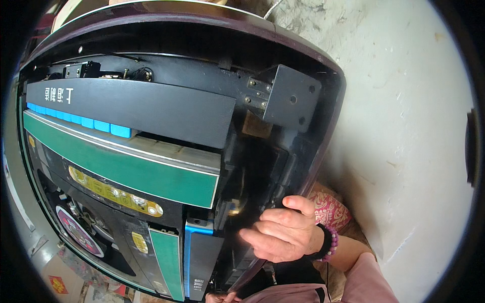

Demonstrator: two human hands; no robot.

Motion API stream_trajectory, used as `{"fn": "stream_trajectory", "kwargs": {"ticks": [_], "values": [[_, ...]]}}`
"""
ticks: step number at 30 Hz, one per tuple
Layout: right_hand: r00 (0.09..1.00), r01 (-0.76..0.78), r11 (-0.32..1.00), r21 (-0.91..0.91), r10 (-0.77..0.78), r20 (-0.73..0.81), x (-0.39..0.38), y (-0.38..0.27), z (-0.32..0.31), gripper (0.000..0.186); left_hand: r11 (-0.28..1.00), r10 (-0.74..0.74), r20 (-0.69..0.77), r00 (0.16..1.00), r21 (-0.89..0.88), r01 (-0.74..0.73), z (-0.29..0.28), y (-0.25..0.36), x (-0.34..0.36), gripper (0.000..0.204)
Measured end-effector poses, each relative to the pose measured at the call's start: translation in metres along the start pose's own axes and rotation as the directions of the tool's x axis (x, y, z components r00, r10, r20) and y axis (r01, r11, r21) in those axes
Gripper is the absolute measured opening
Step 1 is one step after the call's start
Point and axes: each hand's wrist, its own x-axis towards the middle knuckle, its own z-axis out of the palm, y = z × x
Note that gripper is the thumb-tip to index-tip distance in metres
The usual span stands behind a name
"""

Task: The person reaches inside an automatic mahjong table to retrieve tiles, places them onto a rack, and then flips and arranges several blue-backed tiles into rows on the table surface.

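An automatic mahjong table (126, 108) lies with its inner works exposed, filling the left and middle. My right hand (283, 232), with a black band and purple beads at the wrist, lies over the table's dark rim (331, 111) at the right. Its fingers bend over into the black recess, and its thumb lifts away from them. Of my left hand (222, 298) only a few fingers show at the lower edge, by the table's near side. A row of blue tiles (86, 122) stands under a black panel, above a green strip (121, 159).
A flat black metal bracket (293, 98) is screwed inside the right corner. A round patterned disc (80, 231) sits at the table's middle. To the right is a pale scuffed surface (404, 126), with red-and-gold patterned cloth (331, 208) beside the table.
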Motion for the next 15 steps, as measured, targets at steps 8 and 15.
{"fn": "stream_trajectory", "kwargs": {"ticks": [8,15], "values": [[1.000,-0.014,1.000,-0.001,0.014,0.018,-0.001,0.000,-0.003,0.023,0.999,-0.035,0.047,0.998,0.019,0.034,0.000,-0.001,0.000,0.032],[0.999,-0.008,0.999,-0.038,0.010,0.032,0.004,-0.002,-0.001,0.021,0.997,0.056,0.059,0.997,0.054,-0.059,-0.002,-0.004,0.003,0.036]]}}
